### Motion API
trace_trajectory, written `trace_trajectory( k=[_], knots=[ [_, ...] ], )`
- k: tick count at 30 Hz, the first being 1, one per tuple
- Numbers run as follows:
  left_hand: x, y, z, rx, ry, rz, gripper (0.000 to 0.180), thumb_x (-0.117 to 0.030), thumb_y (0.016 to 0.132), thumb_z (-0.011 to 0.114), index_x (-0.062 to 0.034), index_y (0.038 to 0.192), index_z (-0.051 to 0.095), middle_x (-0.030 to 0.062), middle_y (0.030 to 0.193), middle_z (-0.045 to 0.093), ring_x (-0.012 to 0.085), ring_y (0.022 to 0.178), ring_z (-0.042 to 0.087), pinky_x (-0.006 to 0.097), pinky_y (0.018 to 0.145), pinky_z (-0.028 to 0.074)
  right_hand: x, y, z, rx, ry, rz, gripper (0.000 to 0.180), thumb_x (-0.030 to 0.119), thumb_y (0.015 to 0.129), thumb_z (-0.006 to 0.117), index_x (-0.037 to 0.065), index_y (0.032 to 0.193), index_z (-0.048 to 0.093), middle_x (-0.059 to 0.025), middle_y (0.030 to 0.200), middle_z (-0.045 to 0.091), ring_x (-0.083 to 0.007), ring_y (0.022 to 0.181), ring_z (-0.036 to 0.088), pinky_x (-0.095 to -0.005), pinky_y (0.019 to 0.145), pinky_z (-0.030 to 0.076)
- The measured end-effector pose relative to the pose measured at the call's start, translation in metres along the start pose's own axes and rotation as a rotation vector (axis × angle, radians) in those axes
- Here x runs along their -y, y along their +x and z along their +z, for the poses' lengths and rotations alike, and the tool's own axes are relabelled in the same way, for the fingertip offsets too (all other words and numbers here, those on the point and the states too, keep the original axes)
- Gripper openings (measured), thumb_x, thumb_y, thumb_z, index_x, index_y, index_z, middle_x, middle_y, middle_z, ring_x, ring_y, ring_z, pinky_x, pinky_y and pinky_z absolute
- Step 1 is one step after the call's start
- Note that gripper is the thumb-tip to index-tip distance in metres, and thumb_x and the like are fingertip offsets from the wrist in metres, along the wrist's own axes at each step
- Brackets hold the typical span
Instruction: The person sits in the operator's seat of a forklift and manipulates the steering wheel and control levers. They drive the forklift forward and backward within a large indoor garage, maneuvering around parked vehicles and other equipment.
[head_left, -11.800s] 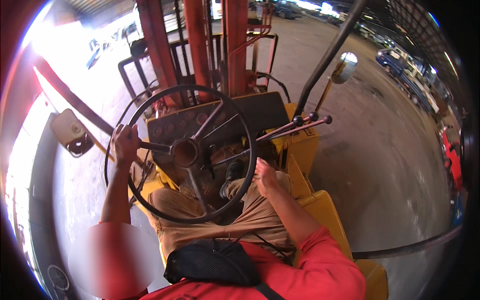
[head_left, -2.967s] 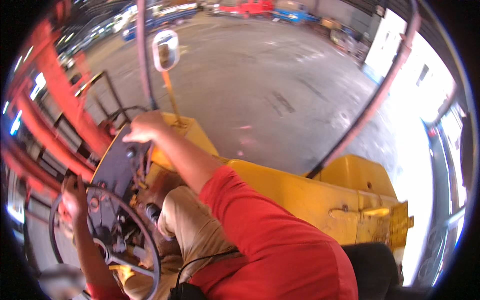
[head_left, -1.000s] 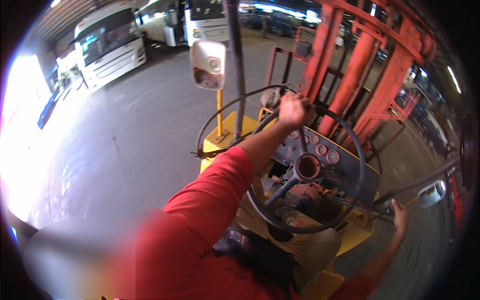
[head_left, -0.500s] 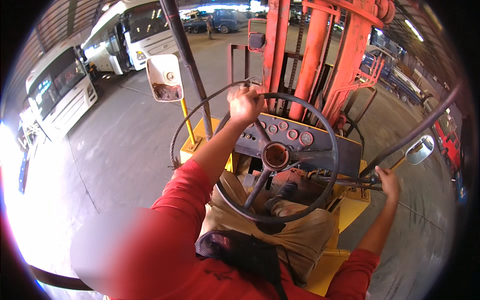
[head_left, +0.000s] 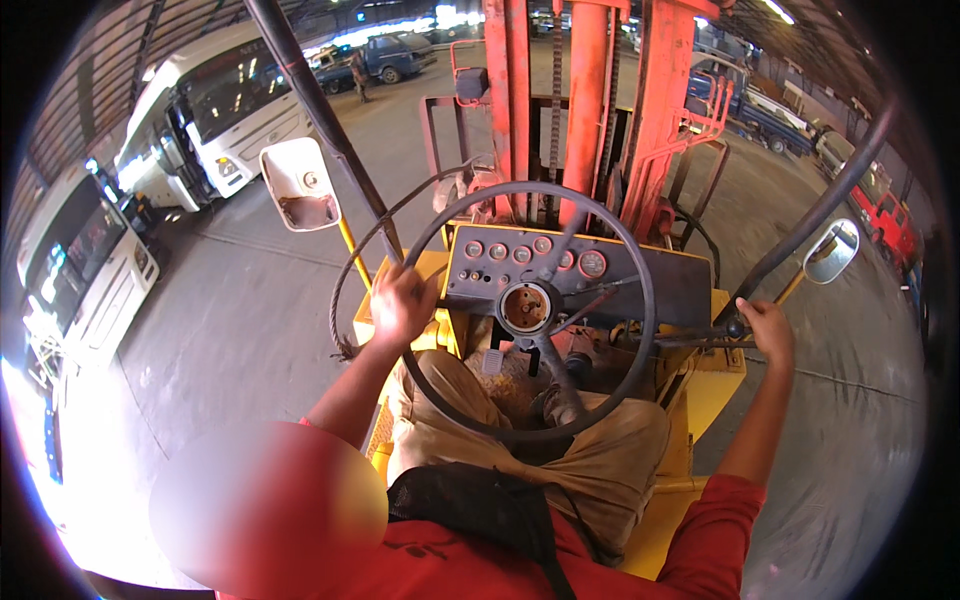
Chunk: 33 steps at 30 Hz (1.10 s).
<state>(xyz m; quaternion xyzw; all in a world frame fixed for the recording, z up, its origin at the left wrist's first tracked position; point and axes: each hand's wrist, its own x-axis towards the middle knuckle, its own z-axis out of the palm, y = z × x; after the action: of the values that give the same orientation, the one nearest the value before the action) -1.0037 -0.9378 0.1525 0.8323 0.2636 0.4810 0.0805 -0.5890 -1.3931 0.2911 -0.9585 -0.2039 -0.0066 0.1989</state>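
A large black steering wheel (head_left: 650, 300) stands in front of me, its round hub rusty and uncovered. My left hand (head_left: 401, 306) is closed round the left side of its rim, fingers curled over the far side. Off to the right, my right hand (head_left: 768, 330) rests closed at the black knob of a lever (head_left: 690, 344), thumb uppermost; part of the grip is hidden. Behind the wheel lies a dark dashboard (head_left: 625, 290) with several round gauges. A foot pedal (head_left: 492, 361) shows below, near my legs.
An orange forklift mast (head_left: 588, 120) with chains rises ahead. Mirrors (head_left: 302, 185) (head_left: 832, 250) stand at both sides beside dark posts. White buses (head_left: 215, 120) are parked at left, a blue truck (head_left: 765, 115) and red vehicle (head_left: 893, 222) at right. A person (head_left: 359, 76) stands far off.
My left hand has come from the top of the rim down to its left side, and the wheel has turned counterclockwise. The surroundings have shifted in view. My right hand stays at the lever.
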Motion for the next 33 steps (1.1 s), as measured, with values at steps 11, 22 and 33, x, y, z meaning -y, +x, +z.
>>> trace_trajectory(
  k=[11,22,33],
  knots=[
    [-0.048,-0.059,0.008,0.537,-0.606,0.714,0.028,-0.021,0.081,0.084,-0.0102,0.072,0.060,0.0074,0.080,0.056,0.0296,0.074,0.060,0.045,0.067,0.048,0.029,0.047,0.041,-0.008,-0.035,0.030,0.064,0.063,0.093,0.069,0.003,0.112,0.080,-0.0198,0.104,0.079,-0.0372,0.101,0.075,-0.0460,0.090,0.055],
    [-0.149,0.008,0.180,0.561,-0.689,0.992,0.025,-0.034,0.091,0.071,-0.0123,0.080,0.067,0.0072,0.091,0.060,0.0296,0.092,0.062,0.047,0.079,0.048,0.049,0.075,0.071,-0.037,0.035,0.054,0.064,0.064,0.090,0.073,0.001,0.098,0.080,-0.0147,0.083,0.075,-0.0288,0.079,0.073,-0.0430,0.077,0.054],
    [-0.134,0.185,0.271,0.328,-0.254,0.573,0.034,-0.042,0.098,0.065,-0.0099,0.093,0.078,0.0139,0.097,0.072,0.0335,0.097,0.072,0.051,0.087,0.057,0.060,0.094,0.079,-0.047,-0.019,-0.001,0.063,0.064,0.090,0.072,0.001,0.093,0.079,-0.0134,0.080,0.075,-0.0276,0.078,0.072,-0.0431,0.074,0.053]
  ],
)
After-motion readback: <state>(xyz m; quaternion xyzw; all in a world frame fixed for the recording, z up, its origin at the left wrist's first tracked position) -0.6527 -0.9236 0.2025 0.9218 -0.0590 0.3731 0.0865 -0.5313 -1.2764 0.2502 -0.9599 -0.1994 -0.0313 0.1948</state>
